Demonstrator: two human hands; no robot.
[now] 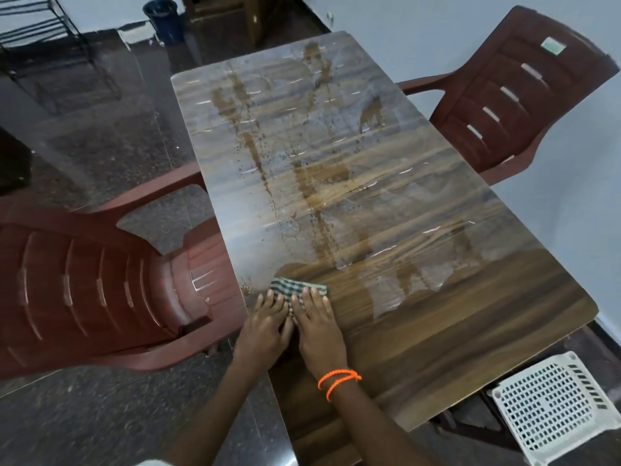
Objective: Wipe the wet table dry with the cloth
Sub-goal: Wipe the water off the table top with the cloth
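A long wood-grain table (437, 338) runs away from me. Its middle and far part carry streaks, droplets and a wet sheen (322, 183); the near strip looks darker and without droplets. A green-and-white checked cloth (295, 286) lies flat on the table near its left edge. My left hand (267, 322) and my right hand (317, 322) rest side by side on the cloth's near part, palms down, fingers pressing it onto the tabletop. The right wrist wears orange bands. Most of the cloth is hidden under the hands.
A brown plastic chair (100, 290) stands close against the table's left side. Another brown chair (524, 95) sits at the far right. A white perforated stool (557, 408) is at the near right. A dark bin (163, 18) and a metal rack (43, 38) stand beyond.
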